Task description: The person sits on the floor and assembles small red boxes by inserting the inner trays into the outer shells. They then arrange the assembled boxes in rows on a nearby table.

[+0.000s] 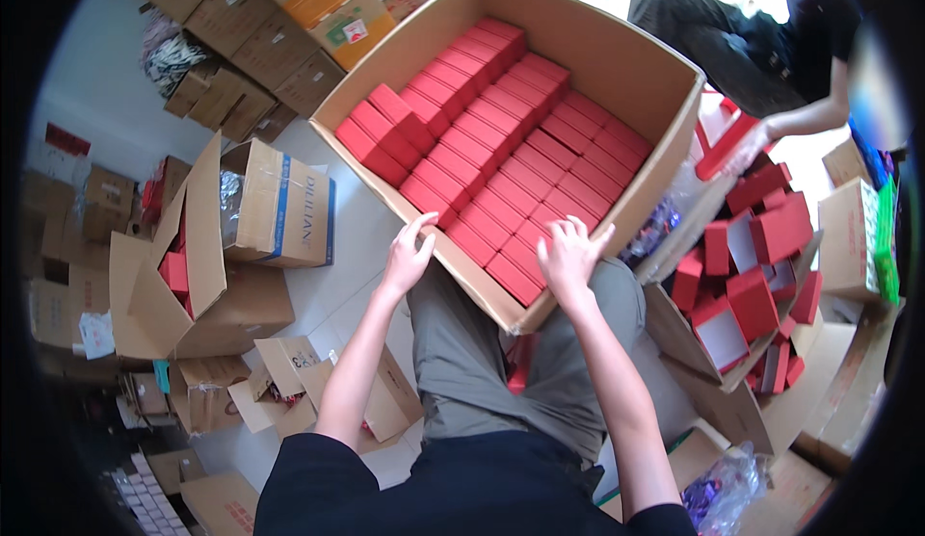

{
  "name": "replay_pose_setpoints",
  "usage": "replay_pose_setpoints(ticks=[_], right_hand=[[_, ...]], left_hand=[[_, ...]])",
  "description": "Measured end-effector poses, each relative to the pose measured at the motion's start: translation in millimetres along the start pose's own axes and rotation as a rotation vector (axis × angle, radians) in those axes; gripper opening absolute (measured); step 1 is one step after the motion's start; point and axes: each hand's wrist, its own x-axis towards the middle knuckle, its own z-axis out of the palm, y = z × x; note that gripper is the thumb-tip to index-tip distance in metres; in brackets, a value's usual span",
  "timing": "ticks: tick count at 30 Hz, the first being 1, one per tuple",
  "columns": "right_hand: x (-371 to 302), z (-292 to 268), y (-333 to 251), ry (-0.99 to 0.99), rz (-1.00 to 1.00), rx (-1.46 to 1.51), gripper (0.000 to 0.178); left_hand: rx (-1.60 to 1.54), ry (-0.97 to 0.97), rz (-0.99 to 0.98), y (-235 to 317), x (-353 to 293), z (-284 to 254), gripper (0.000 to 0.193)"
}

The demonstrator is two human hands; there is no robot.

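Red oblong boxes (493, 139) are ranked inside a brown cardboard carton (612, 45), its near rim (467, 275) touched by the curled left hand (409, 259), though whether gripped cannot be told, the right hand (570, 259) being splayed, unclenched, over the boxes.

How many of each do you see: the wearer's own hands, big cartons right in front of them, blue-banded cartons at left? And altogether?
Hands: 2, left hand and right hand
Big carton: 1
Blue-banded carton: 1
Total: 4
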Motion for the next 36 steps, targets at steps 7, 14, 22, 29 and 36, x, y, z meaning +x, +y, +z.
replay_pose_setpoints(ticks=[7,14,22,29,36], right_hand=[[8.0,13.8,-19.6,0.013,0.047,-0.018,0.016],[20.8,14.7,-32.6,-0.072,0.020,-0.080,0.010],[25.8,19.4,-28.9,-0.116,0.036,-0.138,0.011],[27.6,23.0,-23.6,-0.145,0.060,-0.200,0.012],[30.7,18.9,-18.3,-0.128,0.049,-0.158,0.019]], left_hand=[[-0.123,0.340,-0.399,-139.4,153.4,-21.8,0.058],[-0.139,0.812,-0.791,-285.4,226.9,-69.3,0.069],[-0.210,0.619,-0.959,-301.1,260.8,-65.9,0.075],[-0.567,0.652,-0.991,-283.3,268.5,-23.7,0.096],[-0.826,0.587,-1.044,-292.4,269.2,-32.7,0.079]])
